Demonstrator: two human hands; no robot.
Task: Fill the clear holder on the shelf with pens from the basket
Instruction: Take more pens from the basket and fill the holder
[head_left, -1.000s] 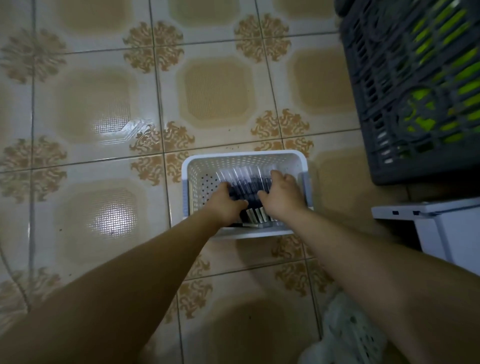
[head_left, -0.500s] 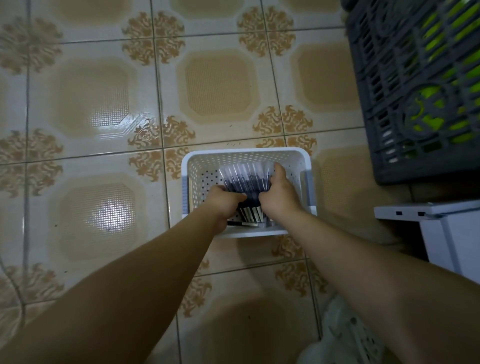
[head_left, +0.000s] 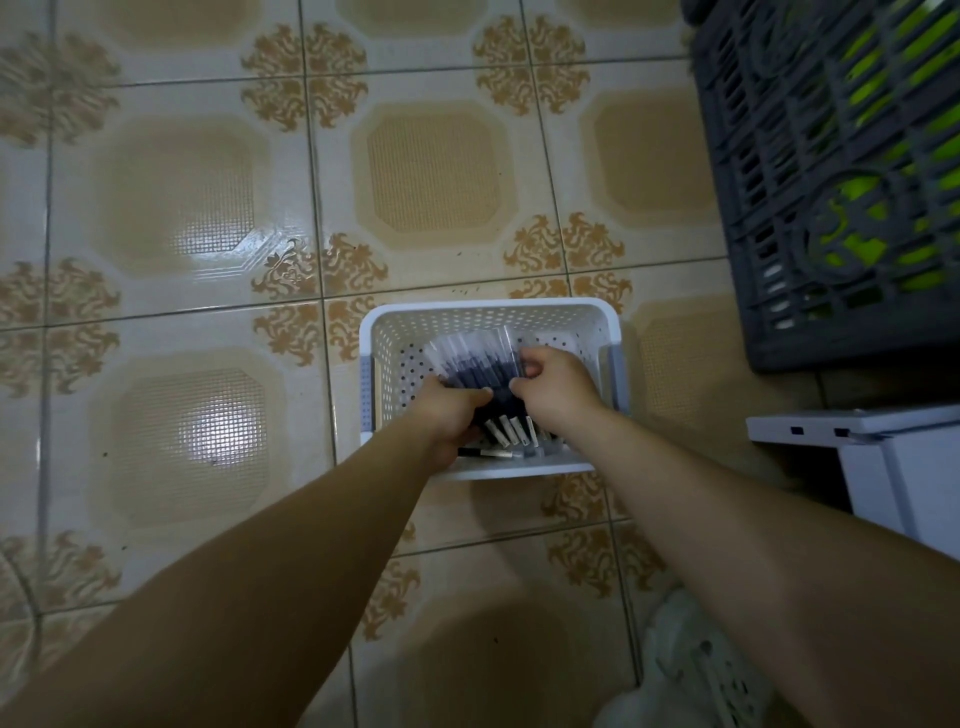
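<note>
Two hands are sunk in a white perforated basket (head_left: 483, 307), which is set on the tiled floor (head_left: 182, 208). A bundle of pens (head_left: 475, 358), clear caps fanned toward the far wall and dark barrels below, is gripped between them. The left hand (head_left: 451, 413) is curled round the bundle's near left side, and the right hand (head_left: 555, 384) is curled over its right edge. White pen ends are seen just below the hands, and a single pen (head_left: 488, 453) is seen lying flat along the near wall. Any print on the pens is too small to be read. A grey slatted crate (head_left: 810, 156), with bright green seen through its slats, is placed at upper right, and a white unit (head_left: 914, 467) below it.
</note>
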